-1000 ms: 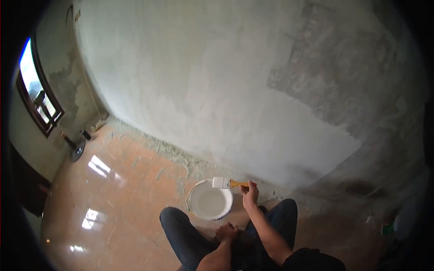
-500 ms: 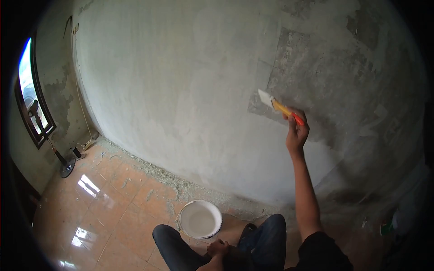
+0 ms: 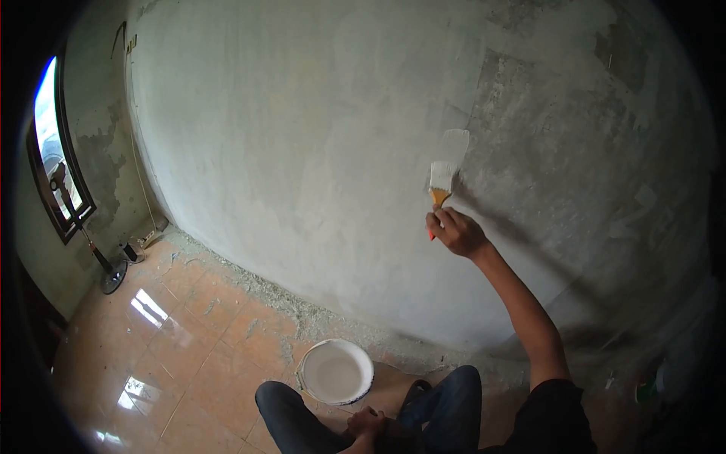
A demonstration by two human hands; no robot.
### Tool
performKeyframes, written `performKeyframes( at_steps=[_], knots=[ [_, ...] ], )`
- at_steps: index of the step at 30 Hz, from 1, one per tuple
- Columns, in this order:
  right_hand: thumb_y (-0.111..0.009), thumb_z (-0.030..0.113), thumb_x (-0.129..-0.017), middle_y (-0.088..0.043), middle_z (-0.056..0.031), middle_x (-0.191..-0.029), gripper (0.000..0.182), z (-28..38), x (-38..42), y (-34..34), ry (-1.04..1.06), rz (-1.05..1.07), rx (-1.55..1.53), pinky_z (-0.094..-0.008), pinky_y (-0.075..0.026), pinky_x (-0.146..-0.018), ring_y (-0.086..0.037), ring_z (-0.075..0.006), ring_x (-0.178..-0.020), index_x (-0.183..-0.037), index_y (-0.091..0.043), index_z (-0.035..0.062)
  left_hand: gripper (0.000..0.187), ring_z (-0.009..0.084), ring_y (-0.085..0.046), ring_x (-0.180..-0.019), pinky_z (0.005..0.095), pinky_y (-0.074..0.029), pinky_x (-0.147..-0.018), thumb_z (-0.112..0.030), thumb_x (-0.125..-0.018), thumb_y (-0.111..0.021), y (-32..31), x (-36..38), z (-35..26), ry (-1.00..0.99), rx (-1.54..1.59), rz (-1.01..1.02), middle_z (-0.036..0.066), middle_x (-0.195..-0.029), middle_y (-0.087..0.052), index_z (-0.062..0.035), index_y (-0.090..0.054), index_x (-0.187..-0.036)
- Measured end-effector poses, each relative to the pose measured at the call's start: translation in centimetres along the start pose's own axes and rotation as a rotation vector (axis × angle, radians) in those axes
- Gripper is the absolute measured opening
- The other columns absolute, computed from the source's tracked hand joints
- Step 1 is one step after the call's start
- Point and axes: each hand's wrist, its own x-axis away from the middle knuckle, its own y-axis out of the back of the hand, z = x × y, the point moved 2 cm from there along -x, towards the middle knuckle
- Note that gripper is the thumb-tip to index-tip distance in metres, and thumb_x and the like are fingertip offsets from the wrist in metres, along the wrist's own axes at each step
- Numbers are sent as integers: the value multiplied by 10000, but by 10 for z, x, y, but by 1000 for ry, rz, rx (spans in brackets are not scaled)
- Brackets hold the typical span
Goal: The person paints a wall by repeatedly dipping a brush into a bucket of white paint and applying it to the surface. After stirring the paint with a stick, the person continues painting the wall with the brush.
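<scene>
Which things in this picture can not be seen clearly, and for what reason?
Head view, the only one:
- The brush: its handle is mostly hidden inside the right hand.
- The left hand: low by the knees, partly cut off by the bottom edge; what it holds or touches cannot be told.
- The bucket: white inside, the paint level cannot be judged.
- The small green thing at the right: too dark and small to identify.
- The window: bent by the lens edge.

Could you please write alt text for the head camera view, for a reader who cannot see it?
A person's right hand holds a paintbrush against a grey wall, under a fresh white stroke. The left hand rests on the lap, near a white bucket on the tiled floor. A window is at far left.
</scene>
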Motion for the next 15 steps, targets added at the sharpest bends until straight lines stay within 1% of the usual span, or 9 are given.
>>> performKeyframes(
  at_steps=[2, 5, 6, 7, 8, 10, 12, 13, 15],
  knots=[
    [-594, 70, -788, -563, -106, -844, 124, 16, 6, -7, 14, 7, -25, -233, -546, -654, -591, -158, -755, -879, -544, 3, 362, 280, -633, -926, 382, -428, -864, -446, -710, -544, 0, 1, 1, 1, 4, -1, 122, -921, -677, -171, -700, -885],
    [-613, 100, -796, -551, -106, -814, 127, 32, 7, -7, -27, 104, -154, -248, -552, -610, -603, -168, -740, -829, -522, 18, 379, 281, -628, -937, 384, -437, -886, -452, -711, -546, -2, 0, 2, -3, 20, 7, 124, -932, -676, -181, -707, -921],
    [-613, 100, -796, -551, -106, -814, 127, 35, 6, -2, -23, 100, -149, -248, -552, -610, -603, -168, -740, -829, -522, 18, 384, 279, -630, -936, 383, -437, -882, -454, -711, -546, -4, -1, 4, -3, 5, 8, 124, -930, -677, -181, -707, -928],
    [-626, 112, -798, -556, -108, -831, 144, 33, 2, 2, -94, 55, -239, -248, -552, -607, -608, -175, -749, -829, -517, 22, 390, 277, -631, -935, 382, -437, -879, -456, -711, -546, -5, -3, 3, -5, -6, 4, 124, -929, -678, -181, -707, -935],
    [-638, 123, -800, -561, -110, -848, 162, 30, -1, 4, -164, 12, -332, -249, -551, -604, -614, -183, -759, -830, -513, 25, 390, 277, -631, -935, 382, -437, -879, -456, -711, -546, -4, -4, 2, -7, 4, -2, 124, -929, -678, -181, -707, -935],
    [-658, 127, -797, -575, -108, -897, 177, 16, -8, 5, -169, 46, -327, -269, -553, -626, -622, -207, -785, -850, -525, 23, 370, 266, -635, -929, 379, -421, -873, -453, -702, -543, -5, -3, 3, -16, 5, -4, 123, -917, -678, -179, -705, -890],
    [-652, 114, -801, -584, -104, -934, 161, -6, -21, 10, -269, 76, -345, -298, -553, -661, -624, -226, -811, -866, -538, 20, 369, 264, -636, -927, 378, -420, -872, -453, -701, -542, -8, -3, 4, -24, 9, -10, 122, -915, -678, -180, -705, -888],
    [-640, 102, -811, -583, -100, -928, 164, -18, -32, 16, -277, 57, -343, -320, -549, -685, -619, -234, -824, -907, -540, 16, 368, 261, -637, -926, 378, -419, -871, -453, -701, -541, -9, -5, 4, -29, 12, -16, 120, -913, -678, -180, -705, -886],
    [-618, 99, -826, -576, -98, -901, 194, -47, -51, 25, -309, 70, -332, -336, -539, -665, -606, -237, -793, -970, -516, 17, 368, 262, -637, -924, 379, -418, -868, -453, -701, -542, -8, -6, 4, -24, 5, -9, 120, -910, -678, -180, -704, -885]
  ],
)
